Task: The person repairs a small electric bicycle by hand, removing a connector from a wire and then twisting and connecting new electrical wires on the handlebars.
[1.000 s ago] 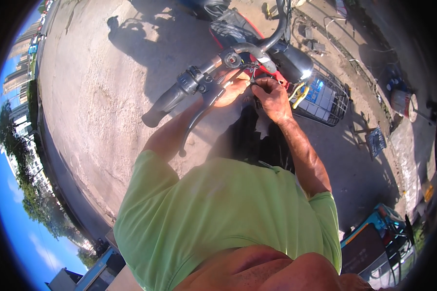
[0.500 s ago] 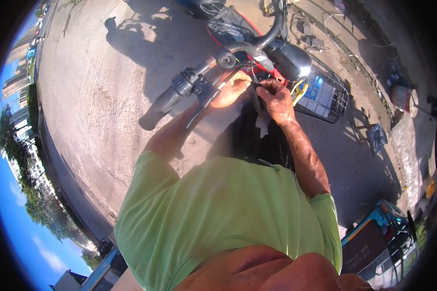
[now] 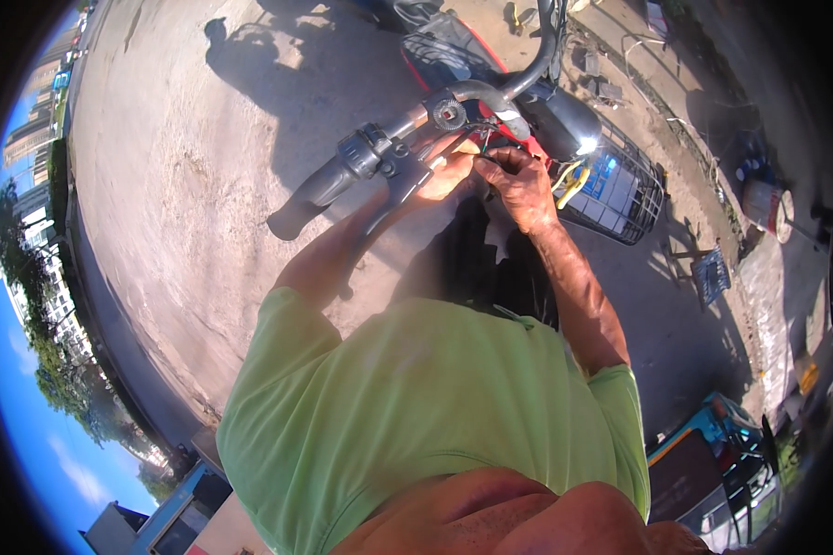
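Note:
In front of me stands a two-wheeled bike with a dark handlebar (image 3: 477, 91) and a black grip (image 3: 310, 202) pointing left. Below the bar, my left hand (image 3: 446, 178) reaches past the brake lever (image 3: 389, 205), its fingers pinched together on a thin wire. My right hand (image 3: 525, 192) meets it, thumb and forefinger pressed together at thin dark and green wires (image 3: 486, 141). The fingertips nearly touch; the exact wire ends are too small to make out. Behind the hands shows a red body panel (image 3: 534, 148).
Right of the bar is a black wire basket (image 3: 640, 199) with a blue-and-white item inside and a yellow looped thing (image 3: 572, 183) at its near edge. A small stool (image 3: 711, 276) and a bucket (image 3: 770, 205) stand farther right. A blue vehicle (image 3: 727, 435) is at lower right.
My right fingertips have shifted slightly left, closer to the left hand's. The handlebar and basket appear a little lower and farther right in view.

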`<state>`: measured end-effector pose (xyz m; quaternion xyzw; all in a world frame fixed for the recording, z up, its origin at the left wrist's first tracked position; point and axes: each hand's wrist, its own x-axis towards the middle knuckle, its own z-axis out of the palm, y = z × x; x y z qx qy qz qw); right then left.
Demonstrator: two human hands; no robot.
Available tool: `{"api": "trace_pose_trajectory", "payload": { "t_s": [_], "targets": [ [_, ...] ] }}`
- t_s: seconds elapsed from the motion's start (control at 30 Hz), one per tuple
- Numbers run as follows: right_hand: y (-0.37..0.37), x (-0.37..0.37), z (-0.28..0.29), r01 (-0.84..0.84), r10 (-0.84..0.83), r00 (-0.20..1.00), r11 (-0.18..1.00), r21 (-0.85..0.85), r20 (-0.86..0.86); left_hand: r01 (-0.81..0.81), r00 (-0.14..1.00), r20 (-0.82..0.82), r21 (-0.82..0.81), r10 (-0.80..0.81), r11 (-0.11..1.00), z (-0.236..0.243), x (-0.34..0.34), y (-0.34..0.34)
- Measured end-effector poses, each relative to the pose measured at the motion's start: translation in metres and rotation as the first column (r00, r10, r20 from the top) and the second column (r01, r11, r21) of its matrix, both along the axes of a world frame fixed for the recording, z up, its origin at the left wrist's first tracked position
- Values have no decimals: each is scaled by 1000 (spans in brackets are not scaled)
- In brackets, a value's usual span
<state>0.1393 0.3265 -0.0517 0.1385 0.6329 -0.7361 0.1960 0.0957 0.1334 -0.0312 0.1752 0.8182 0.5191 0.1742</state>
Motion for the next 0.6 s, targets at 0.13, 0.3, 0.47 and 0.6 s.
{"api": "trace_pose_trajectory", "payload": {
  "t_s": [0.13, 0.3, 0.47, 0.6],
  "targets": [
    [-3, -5, 0, -7, 7, 998, 1000, 1, 57, 10, 908, -416, -70, -38, 998, -6, 0, -9],
    [-12, -5, 5, 41, -40, 998, 999, -28, 51, 24, 876, -478, -85, -62, 996, 11, 3, -7],
    [-20, -5, -9, 78, -78, 996, 997, -2, 48, -14, 971, -238, 55, 26, 998, -26, 16, -20],
    [-21, -4, 3, 46, -49, 999, 991, 127, 15, -29, 990, -140, -28, 25, 999, -37, 18, -25]
  ]
}}
